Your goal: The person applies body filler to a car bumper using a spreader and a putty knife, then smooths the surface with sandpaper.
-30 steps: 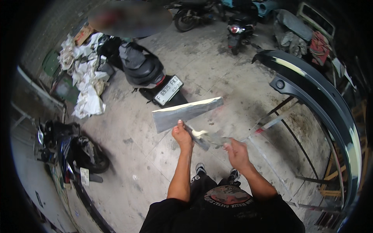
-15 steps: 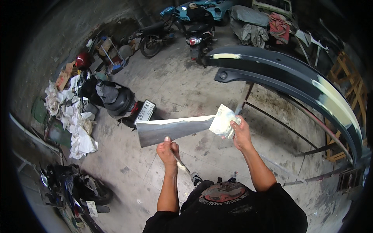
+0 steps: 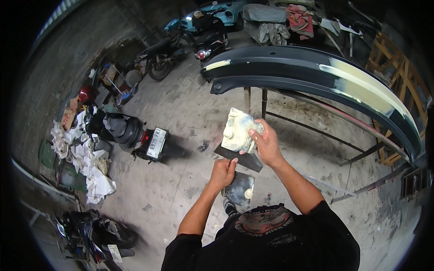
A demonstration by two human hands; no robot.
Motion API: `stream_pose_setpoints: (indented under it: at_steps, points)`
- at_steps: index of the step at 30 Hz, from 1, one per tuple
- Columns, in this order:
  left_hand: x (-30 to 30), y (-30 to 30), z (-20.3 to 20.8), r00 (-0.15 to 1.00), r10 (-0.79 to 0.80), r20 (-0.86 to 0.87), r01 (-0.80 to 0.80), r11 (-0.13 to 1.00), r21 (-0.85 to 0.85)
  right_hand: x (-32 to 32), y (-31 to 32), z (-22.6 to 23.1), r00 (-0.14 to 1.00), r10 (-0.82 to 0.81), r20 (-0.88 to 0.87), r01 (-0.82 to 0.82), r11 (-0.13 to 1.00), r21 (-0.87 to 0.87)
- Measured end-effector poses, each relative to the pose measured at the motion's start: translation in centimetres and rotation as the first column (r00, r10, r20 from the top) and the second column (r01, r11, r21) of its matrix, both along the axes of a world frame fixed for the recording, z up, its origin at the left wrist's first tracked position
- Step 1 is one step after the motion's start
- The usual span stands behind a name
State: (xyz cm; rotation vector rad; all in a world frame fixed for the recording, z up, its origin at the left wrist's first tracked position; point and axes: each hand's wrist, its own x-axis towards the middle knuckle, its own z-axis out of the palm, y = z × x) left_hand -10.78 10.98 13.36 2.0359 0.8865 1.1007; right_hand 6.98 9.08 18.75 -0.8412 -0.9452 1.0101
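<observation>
My right hand (image 3: 266, 143) grips a squarish flat piece caked with pale cream putty (image 3: 236, 131), its thumb on the near face. My left hand (image 3: 222, 173) is closed, its thumb lying along a dark flat spreader (image 3: 246, 161). That spreader passes partly behind and below the putty-caked piece; whether the two touch is unclear. Below the left hand's fingers hangs a dark smeared plate (image 3: 237, 186) with a dab of putty (image 3: 248, 193) on it. Beyond both hands, a long curved black bumper (image 3: 271, 67) bears broad cream putty patches.
The bumper rests on a metal frame stand (image 3: 316, 132) at the right. A scooter (image 3: 135, 131) stands to the left, beside crumpled paper (image 3: 86, 156). Another motorbike (image 3: 97, 235) is at the lower left. A wooden lattice (image 3: 392, 72) leans at the far right.
Both hands have come together. The spreader, earlier stretched to the left with putty along its edge, has swung under the putty-caked piece. The dark plate now shows its face. My view has shifted right.
</observation>
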Motion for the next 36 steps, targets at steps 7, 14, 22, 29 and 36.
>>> stream_pose_setpoints:
  at_steps: [7, 14, 22, 29, 36]
  points:
    - [0.8, 5.8, -7.6, 0.826, 0.457, 0.33, -0.215, 0.797, -0.565, 2.0, -5.0, 2.1, 0.758, -0.149, 0.635, 0.019, 0.978, 0.206]
    - [5.2, 7.6, -7.6, 0.661, 0.515, 0.546, 0.123, 0.643, -0.756, -0.8, -5.0, -1.2, 0.42, -0.272, 0.866, -0.078, 0.94, 0.333]
    - [4.7, 7.9, -8.8, 0.66, 0.49, 0.57, 0.286, 0.537, -0.793, -1.9, -5.5, -2.8, 0.297, -0.232, 0.926, -0.007, 0.97, 0.245]
    - [3.6, 7.9, -8.3, 0.651, 0.408, 0.64, 0.532, 0.356, -0.769, -3.0, -8.8, -8.0, 0.424, -0.168, 0.89, 0.202, 0.976, 0.088]
    - [4.5, 10.3, -8.5, 0.744, 0.43, 0.511, 0.202, 0.585, -0.786, -3.9, -10.4, -9.1, 0.857, -0.334, 0.393, 0.448, 0.859, -0.246]
